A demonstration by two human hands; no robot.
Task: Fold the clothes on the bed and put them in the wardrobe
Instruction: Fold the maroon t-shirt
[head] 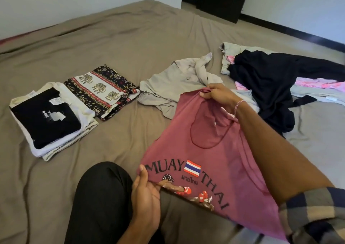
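dusty-red cotton tank top [214, 150] printed "muay thai" with a small flag hangs stretched between both hands, near and right of centre above the bed [112, 44]. the right hand [218, 94] pinches the bunched shoulder straps at the far end of the top, fingers curled round the cloth; a red-and-white string wristband [238, 105] sits on that wrist and a plaid sleeve [313, 212] is pushed up the arm. the left hand [147, 193] grips the top's near left edge beside the letter "m", thumb on the print side, fingers tucked beneath. a knee in black trousers [100, 197] rests on the brown sheet just left of that hand.

on the left lies a folded stack [46, 120], black on white on cream, and touching its far right side a folded elephant-print garment [100, 88]. a crumpled grey shirt [173, 83] lies in the middle, just beyond the top. far right, a loose heap: a black garment [270, 87] over pale and pink clothes [321, 84].
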